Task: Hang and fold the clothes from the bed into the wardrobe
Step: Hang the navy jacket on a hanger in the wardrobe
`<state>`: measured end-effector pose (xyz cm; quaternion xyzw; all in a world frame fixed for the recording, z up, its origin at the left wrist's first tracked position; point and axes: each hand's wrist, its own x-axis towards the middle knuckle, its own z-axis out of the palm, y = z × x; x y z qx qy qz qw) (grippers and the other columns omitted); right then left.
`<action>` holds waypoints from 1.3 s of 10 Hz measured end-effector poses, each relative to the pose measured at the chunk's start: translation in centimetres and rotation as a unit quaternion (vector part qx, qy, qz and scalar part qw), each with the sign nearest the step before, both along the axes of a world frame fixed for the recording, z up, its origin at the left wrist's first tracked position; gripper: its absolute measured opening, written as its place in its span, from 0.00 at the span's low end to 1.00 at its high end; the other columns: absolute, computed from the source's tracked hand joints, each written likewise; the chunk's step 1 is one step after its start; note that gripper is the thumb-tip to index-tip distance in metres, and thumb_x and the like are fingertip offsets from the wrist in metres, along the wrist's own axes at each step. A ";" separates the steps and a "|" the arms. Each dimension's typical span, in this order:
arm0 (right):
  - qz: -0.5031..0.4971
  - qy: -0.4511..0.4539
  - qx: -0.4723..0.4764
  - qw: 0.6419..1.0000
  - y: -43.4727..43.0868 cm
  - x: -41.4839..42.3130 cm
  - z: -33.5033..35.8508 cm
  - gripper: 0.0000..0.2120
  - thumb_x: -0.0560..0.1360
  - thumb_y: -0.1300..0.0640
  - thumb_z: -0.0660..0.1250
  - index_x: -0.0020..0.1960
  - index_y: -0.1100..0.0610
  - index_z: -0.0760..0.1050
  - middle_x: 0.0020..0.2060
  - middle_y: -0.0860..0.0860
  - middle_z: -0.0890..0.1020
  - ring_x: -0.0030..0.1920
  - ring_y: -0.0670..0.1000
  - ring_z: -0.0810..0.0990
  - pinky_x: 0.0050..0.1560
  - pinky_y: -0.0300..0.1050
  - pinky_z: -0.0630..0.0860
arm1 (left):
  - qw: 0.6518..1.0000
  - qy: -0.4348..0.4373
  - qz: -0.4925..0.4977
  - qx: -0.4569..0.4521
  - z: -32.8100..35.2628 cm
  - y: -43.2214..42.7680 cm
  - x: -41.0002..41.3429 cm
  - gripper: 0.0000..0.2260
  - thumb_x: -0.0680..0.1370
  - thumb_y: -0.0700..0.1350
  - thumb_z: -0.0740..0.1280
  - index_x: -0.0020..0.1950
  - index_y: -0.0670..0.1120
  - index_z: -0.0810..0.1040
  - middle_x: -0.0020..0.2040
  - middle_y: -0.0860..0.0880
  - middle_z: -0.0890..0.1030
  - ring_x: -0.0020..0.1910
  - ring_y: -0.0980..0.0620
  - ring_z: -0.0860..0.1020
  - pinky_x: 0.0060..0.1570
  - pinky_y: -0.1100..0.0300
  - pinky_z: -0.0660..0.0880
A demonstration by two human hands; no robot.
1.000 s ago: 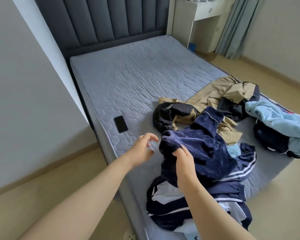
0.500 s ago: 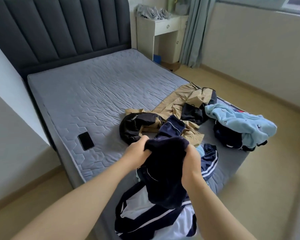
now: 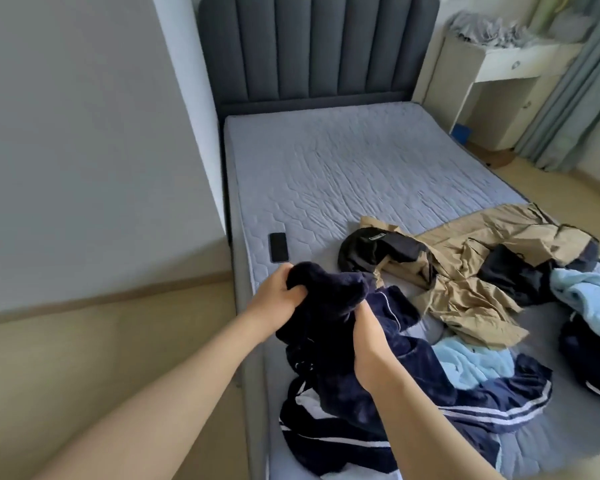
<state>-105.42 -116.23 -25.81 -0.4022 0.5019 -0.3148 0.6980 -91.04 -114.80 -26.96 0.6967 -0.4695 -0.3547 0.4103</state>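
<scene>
Hands were close together over the near left part of the bed (image 3: 343,161), both clamped on the navy fleece garment (image 3: 329,306). The left hand (image 3: 278,301) had its fingers curled round a bunched upper edge of the fabric; the right hand (image 3: 369,344) gripped it just beside, lower and to the right. The garment was lifted at those two grips, and its lower part trailed onto the mattress and over a navy piece with white stripes (image 3: 492,410) at the near edge. A light blue fleece (image 3: 471,365) lay just beyond the right wrist, touching the striped piece. Farther back sprawled a tan and black jacket (image 3: 465,271), and at the right edge a pale blue garment (image 3: 589,299) sat on something dark. A black phone (image 3: 279,247) lay flat near the bed's left side, just past the left hand. The padded headboard (image 3: 312,46) stood at the far end, a white desk (image 3: 499,60) beside it
</scene>
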 end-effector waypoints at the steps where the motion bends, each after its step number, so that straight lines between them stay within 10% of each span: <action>1: 0.099 -0.019 0.005 0.995 1.5 4.1 -1.0 0.10 0.79 0.54 0.58 0.47 0.50 0.78 0.41 0.49 0.83 0.43 0.47 0.82 0.47 0.44 0.77 | 0.998 0.025 0.060 -0.004 0.4 3.6 4.0 0.08 0.75 0.39 0.62 0.41 0.53 0.73 0.40 0.55 0.77 0.41 0.58 0.77 0.45 0.62 0.73; 2: 0.199 -0.005 -0.014 0.980 4.8 8.7 0.6 0.09 0.73 0.55 0.65 0.52 0.47 0.79 0.45 0.54 0.84 0.48 0.54 0.82 0.52 0.54 0.78 | 0.994 0.026 0.105 -0.007 1.6 7.8 8.6 0.04 0.73 0.41 0.60 0.41 0.41 0.72 0.37 0.49 0.74 0.38 0.51 0.73 0.40 0.54 0.70; 3: 0.314 0.011 -0.083 0.946 10.0 15.4 3.1 0.09 0.56 0.51 0.69 0.36 0.41 0.81 0.32 0.46 0.83 0.36 0.47 0.82 0.44 0.49 0.79 | 0.987 0.040 0.153 -0.020 2.6 13.1 14.2 0.03 0.72 0.38 0.60 0.43 0.41 0.73 0.38 0.48 0.75 0.39 0.51 0.74 0.40 0.57 0.69; 5: 0.349 0.040 -0.079 0.933 17.4 28.1 2.6 0.12 0.76 0.61 0.65 0.35 0.50 0.72 0.22 0.44 0.79 0.23 0.39 0.76 0.23 0.29 0.70 | 0.970 0.040 0.239 -0.035 4.4 24.1 24.4 0.08 0.74 0.35 0.61 0.45 0.48 0.71 0.41 0.49 0.76 0.43 0.52 0.75 0.43 0.59 0.71; 9: 0.409 -0.099 -0.077 0.904 29.5 42.0 2.8 0.10 0.63 0.59 0.69 0.36 0.44 0.79 0.31 0.44 0.82 0.33 0.47 0.81 0.33 0.43 0.78 | 0.944 -0.123 0.303 0.044 7.8 43.7 35.0 0.12 0.68 0.51 0.68 0.47 0.66 0.72 0.39 0.64 0.78 0.38 0.63 0.77 0.38 0.69 0.73; 11: 0.474 -0.145 -0.089 0.864 32.3 46.9 3.3 0.08 0.59 0.57 0.67 0.37 0.49 0.79 0.34 0.48 0.82 0.38 0.50 0.82 0.39 0.48 0.78 | 0.832 -0.321 0.392 0.225 5.9 47.9 38.6 0.08 0.71 0.51 0.68 0.42 0.50 0.71 0.38 0.50 0.74 0.41 0.48 0.73 0.37 0.58 0.66; 13: 0.516 -0.123 -0.077 0.844 32.3 53.3 3.1 0.12 0.68 0.67 0.70 0.45 0.52 0.80 0.39 0.51 0.85 0.41 0.53 0.84 0.41 0.47 0.79 | 0.823 -0.197 0.522 0.108 6.3 49.1 43.1 0.10 0.71 0.46 0.69 0.44 0.42 0.71 0.36 0.51 0.74 0.37 0.52 0.73 0.34 0.63 0.66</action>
